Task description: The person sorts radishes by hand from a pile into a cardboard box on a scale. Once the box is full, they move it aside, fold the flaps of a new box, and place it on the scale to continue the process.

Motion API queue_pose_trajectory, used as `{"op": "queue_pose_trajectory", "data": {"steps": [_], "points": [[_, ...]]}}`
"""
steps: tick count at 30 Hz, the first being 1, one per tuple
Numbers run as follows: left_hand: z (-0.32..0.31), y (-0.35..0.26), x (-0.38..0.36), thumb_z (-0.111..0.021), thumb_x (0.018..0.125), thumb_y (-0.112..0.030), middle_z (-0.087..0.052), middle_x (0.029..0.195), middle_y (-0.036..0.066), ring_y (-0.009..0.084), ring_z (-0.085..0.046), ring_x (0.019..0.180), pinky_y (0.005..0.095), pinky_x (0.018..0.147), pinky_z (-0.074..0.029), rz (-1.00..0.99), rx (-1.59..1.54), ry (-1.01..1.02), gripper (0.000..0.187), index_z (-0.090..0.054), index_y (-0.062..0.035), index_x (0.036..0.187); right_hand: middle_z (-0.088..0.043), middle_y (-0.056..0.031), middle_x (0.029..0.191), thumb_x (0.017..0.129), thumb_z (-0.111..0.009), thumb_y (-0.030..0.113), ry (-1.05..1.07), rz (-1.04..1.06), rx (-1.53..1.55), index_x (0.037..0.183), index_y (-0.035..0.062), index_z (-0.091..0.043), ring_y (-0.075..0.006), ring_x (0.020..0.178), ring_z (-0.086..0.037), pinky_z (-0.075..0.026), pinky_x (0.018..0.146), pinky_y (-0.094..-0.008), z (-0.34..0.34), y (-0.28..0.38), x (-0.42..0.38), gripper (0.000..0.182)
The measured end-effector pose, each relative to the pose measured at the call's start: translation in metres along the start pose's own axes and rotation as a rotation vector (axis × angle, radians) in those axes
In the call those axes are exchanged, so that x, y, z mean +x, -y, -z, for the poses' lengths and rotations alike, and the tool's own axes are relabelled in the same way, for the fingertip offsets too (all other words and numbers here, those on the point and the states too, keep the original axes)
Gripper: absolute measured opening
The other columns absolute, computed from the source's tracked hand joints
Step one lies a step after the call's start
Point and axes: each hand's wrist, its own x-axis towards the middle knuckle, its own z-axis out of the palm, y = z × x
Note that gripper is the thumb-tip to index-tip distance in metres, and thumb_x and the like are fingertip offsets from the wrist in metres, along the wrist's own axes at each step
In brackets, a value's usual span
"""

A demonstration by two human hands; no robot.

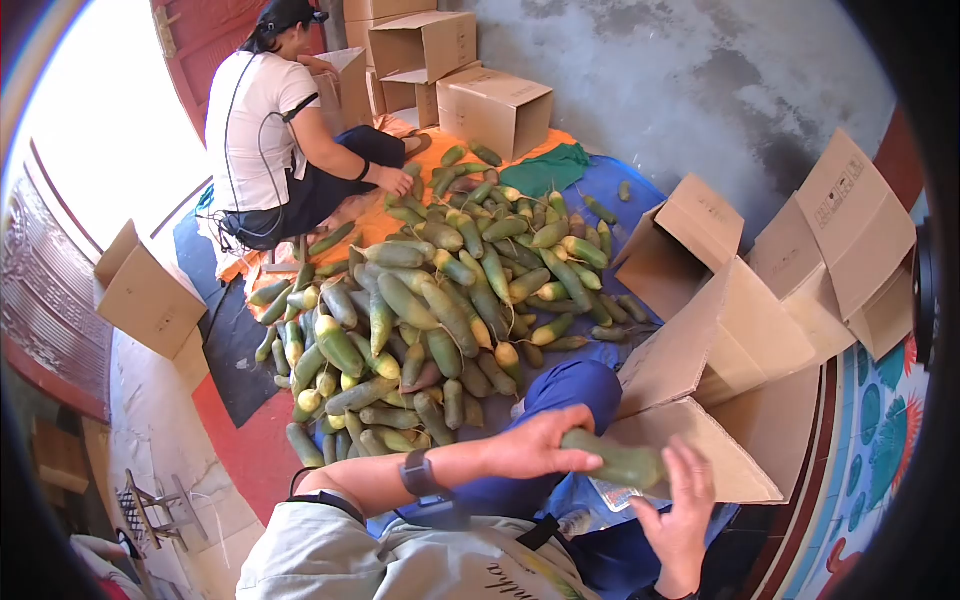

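My left hand [560, 440], with a watch on its wrist, is wrapped round one end of a green radish [620, 462] held over my lap. At the other end, my right hand [685, 500] has its fingers and thumb apart. Its fingertips appear to touch the radish tip, though motion blurs them a little. Beyond my knees lies a large pile of green radishes [420, 310], some with yellowish ends. An open cardboard box [730, 430] stands just right of my hands, with its flap close to the held radish.
A co-worker [270, 140] sits at the far left of the pile, one hand on the radishes. Open boxes stand by the back wall [495, 105], at right [685, 240] and at left [150, 290]. Blue [635, 215] and orange [430, 150] sheets lie beneath the pile.
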Motion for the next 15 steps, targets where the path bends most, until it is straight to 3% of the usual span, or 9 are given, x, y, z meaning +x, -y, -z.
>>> {"op": "queue_pose_trajectory", "data": {"steps": [2, 3, 7, 9, 10, 11, 13, 15], "points": [[-0.008, -0.004, 0.005, -0.063, 0.081, -0.038, -0.053, 0.082, 0.008, 0.0159, -0.051, 0.076, 0.0297, 0.068, -0.043, 0.02, -0.057, 0.066, 0.043, -0.047, -0.0017, 0.099, -0.053, -0.0195, 0.109, 0.059, -0.072, 0.013, 0.193, -0.158, 0.127, 0.113, 0.001, -0.051, -0.0356, 0.101, -0.052, -0.041, 0.087, -0.0408, -0.002, 0.005, -0.006, 0.059], [-0.011, -0.003, 0.007, -0.062, 0.082, -0.038, -0.053, 0.083, 0.008, 0.0156, -0.051, 0.076, 0.0292, 0.068, -0.043, 0.032, -0.06, 0.064, 0.045, -0.047, -0.0012, 0.102, -0.053, -0.0195, 0.109, 0.059, -0.072, 0.013, 0.194, -0.157, 0.123, 0.113, 0.001, -0.051, -0.0356, 0.101, -0.052, -0.041, 0.087, -0.0408, -0.001, 0.004, -0.008, 0.059], [-0.012, 0.004, 0.011, -0.059, 0.085, -0.033, -0.055, 0.086, 0.008, 0.0142, -0.053, 0.079, 0.0279, 0.073, -0.044, -0.036, -0.209, 0.049, 0.042, -0.046, -0.0009, 0.108, -0.055, -0.018, 0.103, 0.06, -0.069, 0.008, 0.002, -0.224, 0.04, 0.111, 0.0004, -0.051, -0.0345, 0.097, -0.054, -0.043, 0.085, -0.0397, 0.012, -0.01, -0.015, 0.055], [0.001, 0.012, 0.009, -0.055, 0.089, -0.026, -0.057, 0.09, 0.008, 0.0133, -0.055, 0.082, 0.0281, 0.076, -0.045, -0.008, -0.289, -0.002, 0.036, -0.045, -0.0009, 0.113, -0.055, -0.0147, 0.106, 0.068, -0.063, 0.015, -0.156, -0.317, -0.032, 0.116, -0.0012, -0.05, -0.0299, 0.101, -0.052, -0.038, 0.091, -0.0394, 0.029, -0.031, -0.022, 0.052], [0.009, 0.014, 0.007, -0.052, 0.09, -0.021, -0.058, 0.092, 0.008, 0.0128, -0.056, 0.083, 0.0285, 0.078, -0.046, 0.053, -0.323, -0.054, 0.031, -0.046, -0.0005, 0.112, -0.053, -0.0151, 0.111, 0.073, -0.061, 0.019, -0.237, -0.396, -0.019, 0.119, -0.0019, -0.049, -0.0287, 0.105, -0.05, -0.036, 0.093, -0.039, 0.039, -0.04, -0.022, 0.051], [0.017, 0.023, 0.004, -0.052, 0.091, -0.021, -0.059, 0.089, 0.006, 0.012, -0.056, 0.081, 0.0269, 0.076, -0.046, 0.094, -0.332, -0.142, 0.029, -0.048, 0.0005, 0.109, -0.051, -0.0167, 0.107, 0.074, -0.06, 0.014, -0.375, -0.396, -0.111, 0.115, -0.0031, -0.049, -0.0318, 0.098, -0.051, -0.039, 0.086, -0.039, 0.042, -0.05, -0.021, 0.046], [0.036, 0.045, -0.005, -0.052, 0.09, -0.021, -0.059, 0.088, 0.005, 0.0115, -0.057, 0.08, 0.026, 0.074, -0.047, 0.157, -0.285, -0.327, 0.026, -0.052, 0.0011, 0.104, -0.051, -0.0163, 0.106, 0.077, -0.059, 0.011, -0.491, -0.476, -0.209, 0.115, -0.0036, -0.049, -0.0301, 0.097, -0.051, -0.039, 0.086, -0.0369, 0.05, -0.074, -0.022, 0.042], [0.053, 0.073, -0.018, -0.052, 0.09, -0.022, -0.059, 0.083, 0.003, 0.0112, -0.057, 0.077, 0.0257, 0.071, -0.047, 0.284, -0.207, -0.505, 0.024, -0.054, 0.0012, 0.099, -0.05, -0.0163, 0.105, 0.078, -0.059, 0.009, -0.469, -0.547, -0.221, 0.114, -0.0039, -0.049, -0.0287, 0.097, -0.051, -0.039, 0.085, -0.0356, 0.053, -0.094, -0.025, 0.039]]}}
